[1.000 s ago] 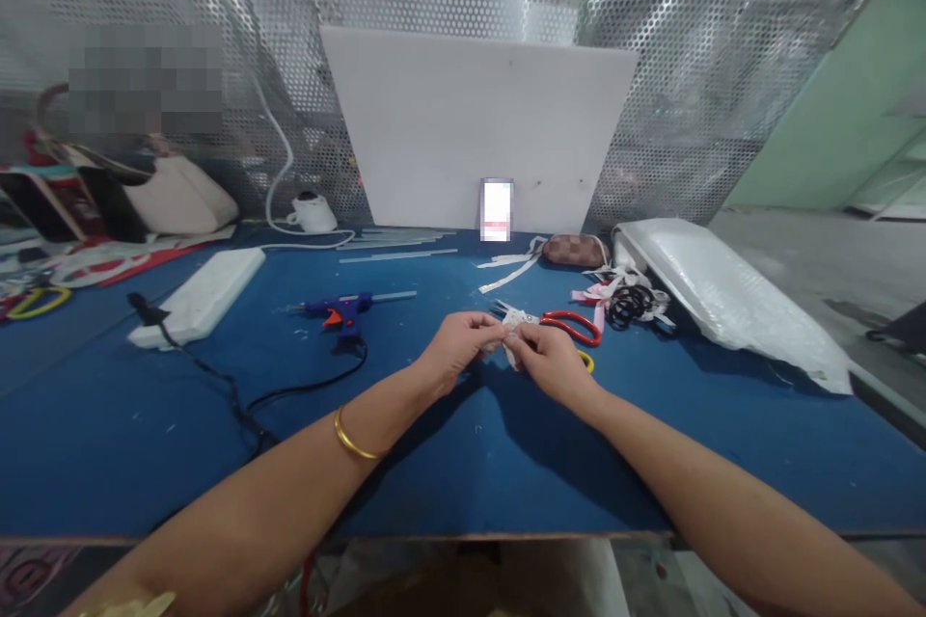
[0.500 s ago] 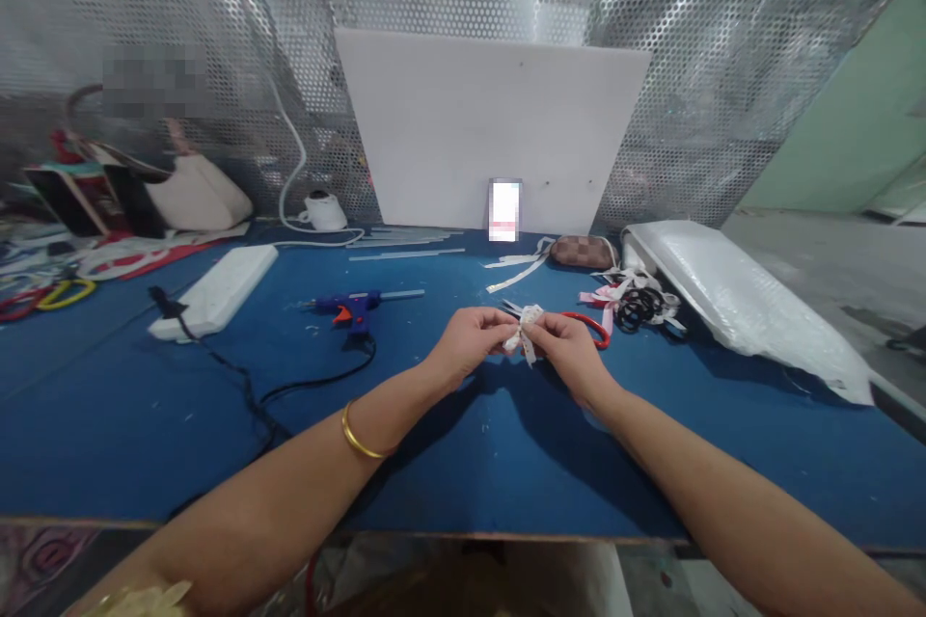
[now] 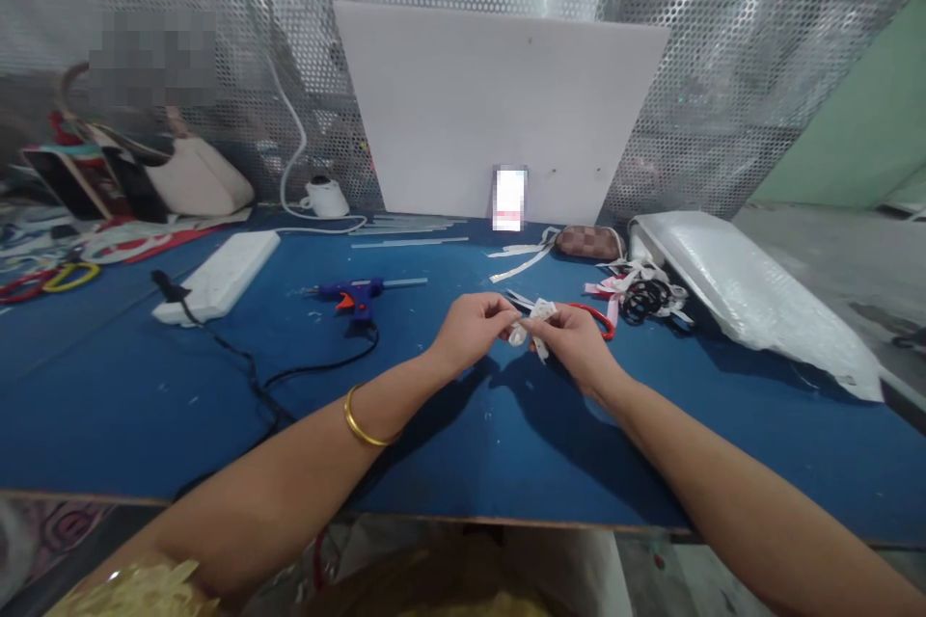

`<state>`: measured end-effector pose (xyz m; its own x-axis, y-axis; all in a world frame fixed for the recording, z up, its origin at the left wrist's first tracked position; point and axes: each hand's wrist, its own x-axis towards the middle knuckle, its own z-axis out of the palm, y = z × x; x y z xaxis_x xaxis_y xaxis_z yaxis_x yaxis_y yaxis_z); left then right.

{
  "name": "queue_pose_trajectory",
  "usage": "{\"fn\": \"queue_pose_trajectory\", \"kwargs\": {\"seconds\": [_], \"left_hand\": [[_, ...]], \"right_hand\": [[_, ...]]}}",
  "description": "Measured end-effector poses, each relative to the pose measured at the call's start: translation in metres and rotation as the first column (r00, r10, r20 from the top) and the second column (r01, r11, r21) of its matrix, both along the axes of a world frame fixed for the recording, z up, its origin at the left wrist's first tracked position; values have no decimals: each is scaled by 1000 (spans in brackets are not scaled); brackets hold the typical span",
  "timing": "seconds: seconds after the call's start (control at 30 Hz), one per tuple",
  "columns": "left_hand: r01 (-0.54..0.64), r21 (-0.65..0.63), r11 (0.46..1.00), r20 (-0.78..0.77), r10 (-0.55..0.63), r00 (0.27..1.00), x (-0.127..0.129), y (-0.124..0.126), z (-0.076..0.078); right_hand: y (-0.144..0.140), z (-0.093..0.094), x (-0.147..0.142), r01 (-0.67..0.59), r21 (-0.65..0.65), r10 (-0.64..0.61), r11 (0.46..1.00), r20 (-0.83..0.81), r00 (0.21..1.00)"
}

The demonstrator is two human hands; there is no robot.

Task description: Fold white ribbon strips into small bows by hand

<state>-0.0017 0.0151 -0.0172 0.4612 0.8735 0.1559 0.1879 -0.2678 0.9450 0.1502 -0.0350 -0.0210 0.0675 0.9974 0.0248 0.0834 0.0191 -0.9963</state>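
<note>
Both of my hands meet above the middle of the blue table (image 3: 463, 443). My left hand (image 3: 474, 328) and my right hand (image 3: 571, 342) pinch a small white patterned ribbon piece (image 3: 531, 323) between their fingertips, with a loose tail hanging under it. Red-handled scissors (image 3: 597, 316) lie on the table just behind my right hand. A gold bangle sits on my left wrist.
A blue glue gun (image 3: 354, 294) with a black cord lies left of my hands, glue sticks (image 3: 409, 239) behind it. A white power strip (image 3: 221, 275) is further left. Ribbon scraps and black bands (image 3: 640, 294), a small brown pouch (image 3: 589, 243) and a plastic-wrapped bundle (image 3: 752, 294) lie right. A white board (image 3: 499, 116) leans on perforated metal.
My hands stay together on the ribbon piece and have shifted it slightly between the fingertips. The camera view has tilted a little; nothing else on the table moved.
</note>
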Motion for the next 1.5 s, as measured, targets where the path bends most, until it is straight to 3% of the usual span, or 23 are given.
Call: {"fn": "queue_pose_trajectory", "kwargs": {"seconds": [0.1,0.17,0.27,0.37,0.47,0.67,0.83,1.03,1.3,1.5], "left_hand": [[-32,117,993,-83,42,996,0,1,-2],[-37,117,992,-85,47,995,1,0,-2],[-22,-62,998,41,25,999,4,1,-2],[-8,-252,968,149,47,988,5,0,0],[-7,-324,946,147,57,988,4,-1,3],[7,-267,964,102,21,995,4,-7,4],[-29,-276,961,127,67,990,4,-7,4],[-4,-293,956,122,42,992,4,-6,4],[121,-346,931,159,-69,985,7,-9,1],[160,-297,941,199,-103,975,8,-10,-1]], "right_hand": [[-1,3,0,-81,-33,82,996,14,997],[-2,4,0,-115,-60,115,992,-6,993],[-1,4,1,-63,-61,62,996,-30,998],[1,4,3,-8,-60,6,998,-30,1000],[2,3,5,3,-69,-6,998,-42,999],[3,2,6,7,-43,-8,999,-39,999],[4,0,7,-7,-46,4,999,-51,999],[3,-2,6,-26,-76,17,997,-126,992],[2,-3,4,-54,-83,39,995,-176,984],[0,-1,0,-120,-103,87,987,-279,956]]}}
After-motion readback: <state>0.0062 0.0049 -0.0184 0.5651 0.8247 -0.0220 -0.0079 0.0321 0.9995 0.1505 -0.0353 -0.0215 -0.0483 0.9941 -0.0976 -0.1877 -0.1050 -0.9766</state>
